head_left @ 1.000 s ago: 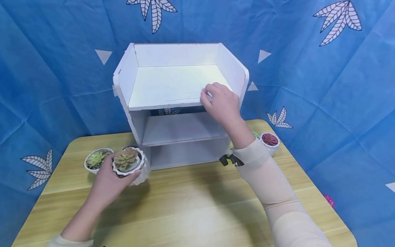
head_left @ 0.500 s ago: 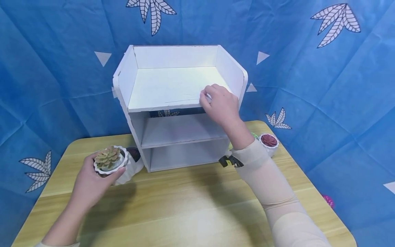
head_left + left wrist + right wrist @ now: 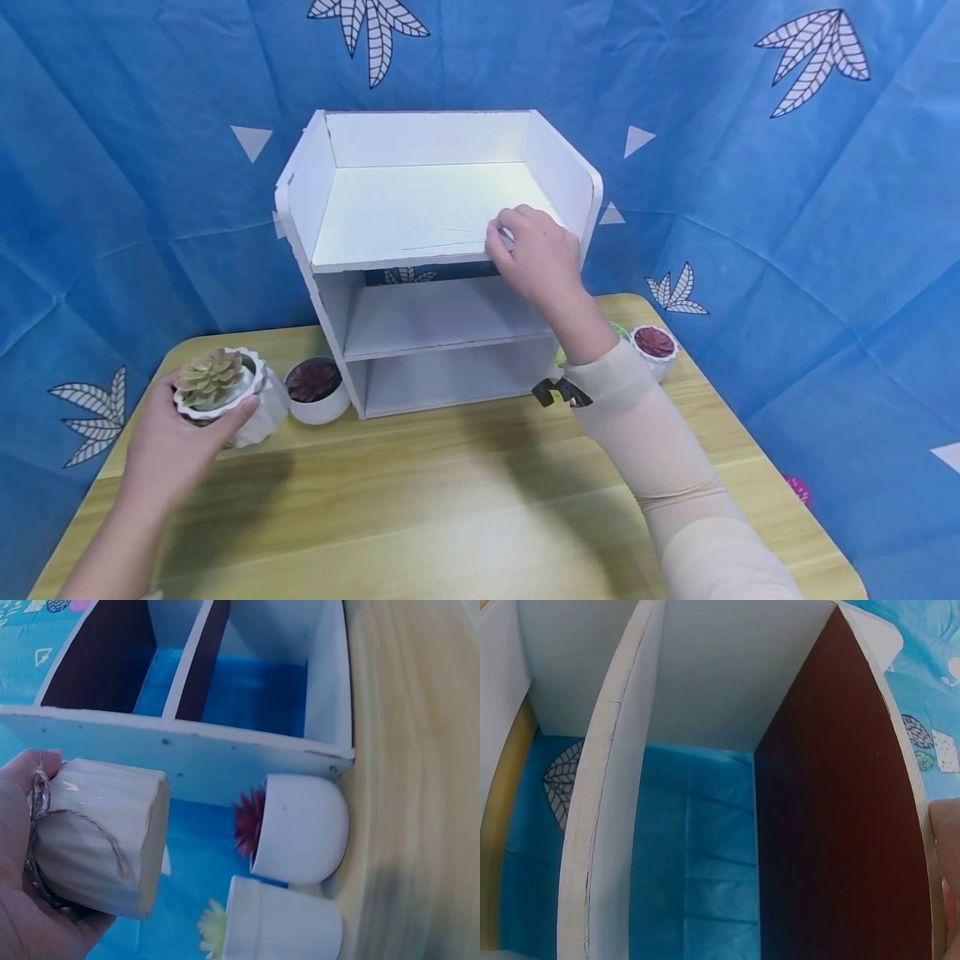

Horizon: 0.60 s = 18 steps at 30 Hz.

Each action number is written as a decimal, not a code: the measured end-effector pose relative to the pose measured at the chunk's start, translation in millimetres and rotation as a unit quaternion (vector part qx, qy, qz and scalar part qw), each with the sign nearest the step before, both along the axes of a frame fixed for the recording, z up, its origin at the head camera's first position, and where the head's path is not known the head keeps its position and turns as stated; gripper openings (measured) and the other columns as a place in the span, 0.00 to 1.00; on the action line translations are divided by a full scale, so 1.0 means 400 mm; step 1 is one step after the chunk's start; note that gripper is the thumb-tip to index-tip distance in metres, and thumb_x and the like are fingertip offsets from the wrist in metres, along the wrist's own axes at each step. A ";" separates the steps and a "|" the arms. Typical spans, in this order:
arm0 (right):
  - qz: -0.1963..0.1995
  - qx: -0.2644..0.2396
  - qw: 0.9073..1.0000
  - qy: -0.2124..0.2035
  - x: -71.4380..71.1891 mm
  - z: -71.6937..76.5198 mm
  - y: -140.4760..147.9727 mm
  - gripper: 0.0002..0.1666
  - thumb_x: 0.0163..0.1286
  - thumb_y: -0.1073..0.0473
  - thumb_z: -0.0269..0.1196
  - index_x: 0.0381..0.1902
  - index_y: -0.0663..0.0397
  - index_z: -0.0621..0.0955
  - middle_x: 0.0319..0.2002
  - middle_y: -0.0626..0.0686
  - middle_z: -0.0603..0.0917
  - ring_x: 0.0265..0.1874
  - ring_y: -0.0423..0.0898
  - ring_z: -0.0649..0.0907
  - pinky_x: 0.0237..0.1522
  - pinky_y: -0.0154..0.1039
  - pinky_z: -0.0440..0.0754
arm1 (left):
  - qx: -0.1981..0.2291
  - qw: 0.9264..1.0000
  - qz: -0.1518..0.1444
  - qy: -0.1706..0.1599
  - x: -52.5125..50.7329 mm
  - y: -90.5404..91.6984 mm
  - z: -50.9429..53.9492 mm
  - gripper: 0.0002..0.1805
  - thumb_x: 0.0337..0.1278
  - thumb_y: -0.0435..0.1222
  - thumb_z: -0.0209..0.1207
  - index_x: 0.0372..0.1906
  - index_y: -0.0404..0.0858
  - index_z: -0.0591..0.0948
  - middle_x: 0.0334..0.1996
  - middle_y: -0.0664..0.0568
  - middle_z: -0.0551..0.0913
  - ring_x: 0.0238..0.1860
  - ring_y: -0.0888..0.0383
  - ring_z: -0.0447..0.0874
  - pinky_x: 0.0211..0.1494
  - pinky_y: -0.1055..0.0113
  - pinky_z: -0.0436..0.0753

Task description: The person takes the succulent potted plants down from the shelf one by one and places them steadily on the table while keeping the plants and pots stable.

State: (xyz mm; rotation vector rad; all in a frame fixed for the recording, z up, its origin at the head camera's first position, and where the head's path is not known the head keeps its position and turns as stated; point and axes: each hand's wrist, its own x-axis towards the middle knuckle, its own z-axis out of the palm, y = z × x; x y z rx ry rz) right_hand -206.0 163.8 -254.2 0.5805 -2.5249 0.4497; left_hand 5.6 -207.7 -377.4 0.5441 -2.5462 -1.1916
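My left hand (image 3: 168, 433) grips a white ridged pot (image 3: 258, 414) with a pale brownish-green succulent (image 3: 210, 379) in it. In the left wrist view, twine (image 3: 75, 814) is tied round this pot (image 3: 105, 840), which is held above the table, left of the white shelf unit (image 3: 420, 217). My right hand (image 3: 536, 250) holds the front edge of the unit's top board near its right end; in the right wrist view only part of this hand (image 3: 946, 855) shows at the edge.
A dark red succulent pot (image 3: 318, 392) stands against the unit's left side. A green succulent pot (image 3: 281, 922) is beside it, hidden in the head view. Another red succulent pot (image 3: 655, 348) stands right of the unit on the wooden table (image 3: 450, 500), with something green partly hidden behind my sleeve.
My left hand has moved left with the potted succulent, uncovering the dark red succulent pot and covering the green one in the head view. My right hand has stayed on the shelf edge.
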 end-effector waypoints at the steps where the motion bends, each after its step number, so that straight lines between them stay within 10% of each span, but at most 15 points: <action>1: 0.000 0.000 1.000 0.000 0.000 -0.001 0.000 0.22 0.75 0.45 0.47 0.46 0.45 0.86 0.40 0.47 0.84 0.38 0.46 0.80 0.32 0.44 0.79 | 0.002 1.000 0.005 0.004 0.002 -0.005 0.001 0.58 0.57 0.54 0.67 0.77 0.30 0.46 0.71 0.26 0.58 0.68 0.28 0.59 0.64 0.31 0.62; 12: 0.000 0.001 1.000 0.000 -0.001 -0.003 0.002 0.22 0.75 0.44 0.47 0.46 0.44 0.85 0.41 0.47 0.84 0.39 0.46 0.80 0.33 0.44 0.79 | 0.006 0.997 0.068 0.022 0.010 -0.062 0.020 0.56 0.57 0.50 0.68 0.78 0.30 0.48 0.73 0.28 0.55 0.71 0.30 0.55 0.72 0.38 0.56; 18: 0.001 0.000 1.000 0.004 -0.003 -0.005 0.000 0.22 0.75 0.44 0.47 0.46 0.44 0.86 0.41 0.46 0.84 0.39 0.45 0.80 0.32 0.44 0.79 | -0.001 0.990 0.138 0.024 0.015 -0.094 0.022 0.51 0.53 0.51 0.70 0.77 0.39 0.58 0.71 0.37 0.64 0.70 0.49 0.63 0.68 0.72 0.62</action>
